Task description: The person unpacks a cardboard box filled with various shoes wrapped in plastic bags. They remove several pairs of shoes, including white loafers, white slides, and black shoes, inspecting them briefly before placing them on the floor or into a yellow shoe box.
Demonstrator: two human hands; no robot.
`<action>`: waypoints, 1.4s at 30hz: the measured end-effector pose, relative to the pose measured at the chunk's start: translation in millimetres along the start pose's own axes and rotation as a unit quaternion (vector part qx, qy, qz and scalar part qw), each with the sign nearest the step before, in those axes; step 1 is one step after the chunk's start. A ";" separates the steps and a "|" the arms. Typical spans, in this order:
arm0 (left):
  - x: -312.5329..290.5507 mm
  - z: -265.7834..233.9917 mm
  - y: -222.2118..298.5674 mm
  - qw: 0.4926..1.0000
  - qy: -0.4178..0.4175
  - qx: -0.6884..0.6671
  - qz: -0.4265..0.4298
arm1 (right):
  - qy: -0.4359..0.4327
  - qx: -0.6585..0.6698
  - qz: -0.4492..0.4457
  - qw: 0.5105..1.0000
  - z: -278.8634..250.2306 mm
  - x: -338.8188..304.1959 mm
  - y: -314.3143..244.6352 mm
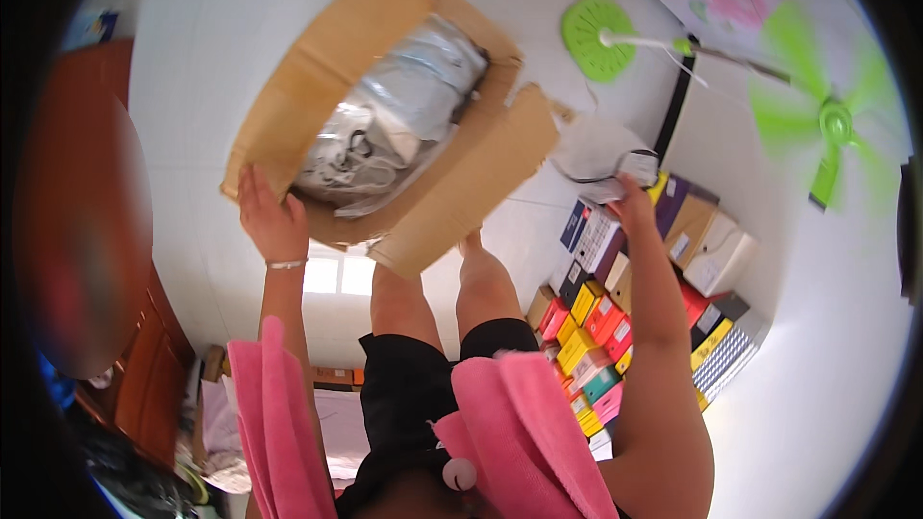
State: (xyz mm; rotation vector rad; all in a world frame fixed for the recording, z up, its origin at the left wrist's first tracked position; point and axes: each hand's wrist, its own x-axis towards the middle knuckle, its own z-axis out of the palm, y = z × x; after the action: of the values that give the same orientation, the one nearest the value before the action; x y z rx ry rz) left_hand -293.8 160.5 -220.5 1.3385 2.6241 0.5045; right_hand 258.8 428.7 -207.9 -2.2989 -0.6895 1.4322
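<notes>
Open carton, 1 packet in the right hand, more packed goods inside

The cardboard box (332,58) is open, its long flaps spread to the left and right, so the opening is done. Whether its base rests on the floor (187,221) or is lifted cannot be told.

The left hand (271,223) is at the near-left corner of the box, fingers laid over the cardboard; I cannot tell whether they clamp it or merely steady it. The right hand (631,204) is closed on the near-right corner of a whitish translucent packet (588,142) with a dark curved line across it. That packet is outside the box, beyond the outer edge of the right flap; blur hides what it contains.

At least 2 things lie in the box: a silvery-grey wrapped parcel (423,77) toward the far-right corner, and a clear bag (351,149) with black-and-white contents toward the near-left corner. My judgement is that the work is partway: 1 packet is out in hand, while the parcel and the bag are left inside.

Stacked small boxes (604,317) line the floor's right edge, near a green fan (835,123).
</notes>
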 end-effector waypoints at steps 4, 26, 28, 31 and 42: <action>-28.8 -8.3 135.0 0.966 -0.036 -0.200 0.159 | -0.047 0.046 0.011 0.998 -22.8 -4.1 77.6; -264.4 264.3 378.5 0.892 -0.348 -0.270 0.097 | -0.220 0.034 0.088 0.971 -38.5 28.8 261.8; -262.2 259.0 380.6 0.880 -0.361 -0.262 0.163 | -0.129 0.061 0.112 0.983 -34.1 22.4 276.6; -265.2 253.3 373.1 0.870 -0.407 -0.219 0.170 | -0.010 0.129 0.140 0.982 -26.9 16.0 283.4; -262.5 225.2 308.0 0.899 -0.375 -0.216 0.074 | -0.239 -0.029 0.094 0.966 -4.7 48.2 294.7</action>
State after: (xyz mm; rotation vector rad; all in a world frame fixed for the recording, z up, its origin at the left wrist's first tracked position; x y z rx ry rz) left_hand 157.8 167.3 -322.9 1.2496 1.6799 0.4359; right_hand 345.8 213.5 -395.9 -2.1165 -0.6586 2.1176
